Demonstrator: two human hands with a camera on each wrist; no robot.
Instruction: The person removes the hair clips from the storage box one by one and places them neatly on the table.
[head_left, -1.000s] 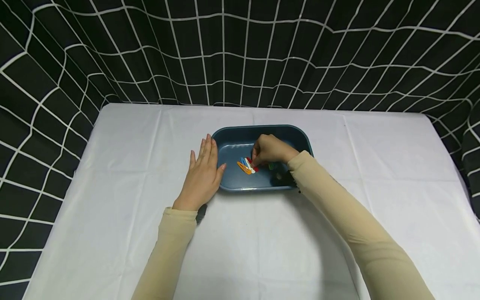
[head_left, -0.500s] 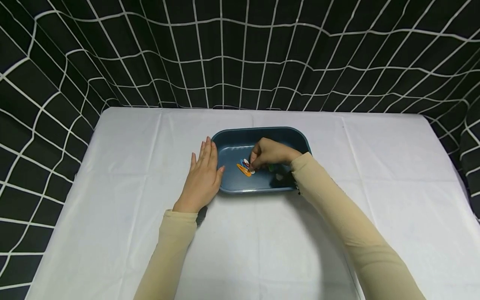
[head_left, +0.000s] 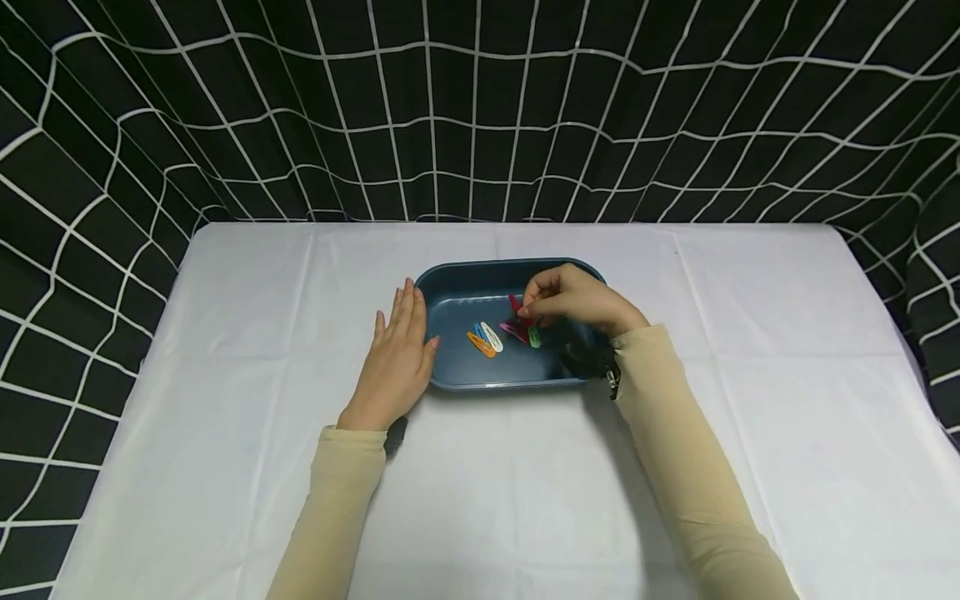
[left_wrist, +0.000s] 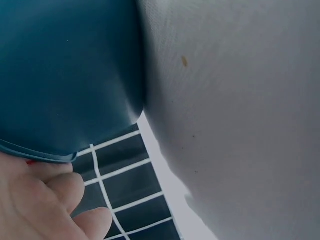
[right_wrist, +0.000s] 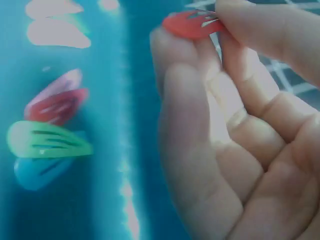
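My right hand point(head_left: 581, 300) is over the right half of a dark blue tray point(head_left: 502, 387) and pinches a red snap hair clip point(right_wrist: 187, 26) between thumb and fingertips. Beneath it, in the right wrist view, lie a green hair clip point(right_wrist: 45, 140), a blue hair clip point(right_wrist: 40, 174), another red hair clip point(right_wrist: 56, 107) and a pink one point(right_wrist: 52, 91). Left of these in the tray, an orange clip point(head_left: 481, 345), a white clip point(head_left: 492, 337) and a blue one sit side by side. My left hand point(head_left: 393, 358) rests with straight fingers against the tray's left side.
A white cloth covers the table point(head_left: 225, 350) on which the tray stands. Black curtain with a white net point(head_left: 457, 125) hangs behind the far edge and along both sides. A dark wrist camera point(head_left: 588, 360) sits under the right wrist, over the tray's right end.
My right hand has moved right and up from the clip group, now with a red clip in its pinch. Orange, blue and white clips stay behind, more exposed. The left hand keeps its place.
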